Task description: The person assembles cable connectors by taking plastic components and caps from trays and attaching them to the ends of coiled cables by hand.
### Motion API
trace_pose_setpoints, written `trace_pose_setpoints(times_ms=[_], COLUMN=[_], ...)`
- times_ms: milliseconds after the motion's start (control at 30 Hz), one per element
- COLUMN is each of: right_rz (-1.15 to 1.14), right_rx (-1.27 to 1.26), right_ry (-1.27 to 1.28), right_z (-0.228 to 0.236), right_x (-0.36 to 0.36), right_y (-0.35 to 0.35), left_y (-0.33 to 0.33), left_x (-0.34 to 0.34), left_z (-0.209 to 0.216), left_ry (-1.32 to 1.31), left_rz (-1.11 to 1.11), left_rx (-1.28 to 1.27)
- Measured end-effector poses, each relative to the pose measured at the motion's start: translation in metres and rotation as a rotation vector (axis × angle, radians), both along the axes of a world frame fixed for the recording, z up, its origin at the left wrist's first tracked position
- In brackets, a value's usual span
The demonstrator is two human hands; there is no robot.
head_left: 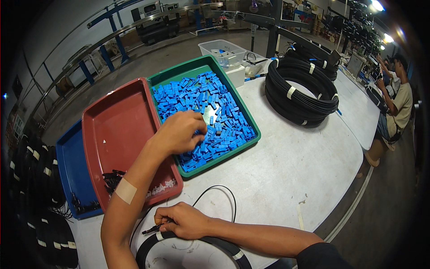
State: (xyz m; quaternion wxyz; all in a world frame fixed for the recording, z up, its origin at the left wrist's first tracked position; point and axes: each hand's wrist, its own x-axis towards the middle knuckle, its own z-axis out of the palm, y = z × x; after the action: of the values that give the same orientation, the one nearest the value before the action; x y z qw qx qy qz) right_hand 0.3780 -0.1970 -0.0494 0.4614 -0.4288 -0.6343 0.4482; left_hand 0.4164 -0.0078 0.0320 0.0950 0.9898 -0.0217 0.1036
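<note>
My left hand (179, 132) is over the green tray (254, 140), its fingers curled in just above many small blue plastic clips (224, 145). Whatever is between those fingertips, if anything, is hidden. Low in the view, my right hand (186, 220) pinches the end of a black cable, where a small dark connector (151, 229) sticks out to the left. That hand rests at the top of a black cable coil (156, 240), bound with pale tape. A thin loop of cable (234, 201) arches over the table behind it.
A red tray (121, 130) with black and whitish small parts overlaps a blue tray (67, 166). Black cable coils (300, 98) lie at the back right beside a clear plastic bin (224, 51). More coils stand at left. People (396, 103) work at far right.
</note>
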Motion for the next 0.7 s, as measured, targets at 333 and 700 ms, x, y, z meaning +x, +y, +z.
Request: trace_pose_setpoints(times_ms=[333, 700], right_rz=[-0.027, -0.107], right_rx=[0.07, 0.179], right_ry=[0.038, -0.322], right_z=[-0.01, 0.012], right_x=[-0.005, -0.005], right_y=[0.006, -0.006], left_y=[-0.04, -0.092], left_x=[-0.112, -0.282], left_z=[0.027, -0.057], left_ry=[-0.468, -0.825], left_rz=[0.302, 0.317], left_rx=[-0.624, -1.102])
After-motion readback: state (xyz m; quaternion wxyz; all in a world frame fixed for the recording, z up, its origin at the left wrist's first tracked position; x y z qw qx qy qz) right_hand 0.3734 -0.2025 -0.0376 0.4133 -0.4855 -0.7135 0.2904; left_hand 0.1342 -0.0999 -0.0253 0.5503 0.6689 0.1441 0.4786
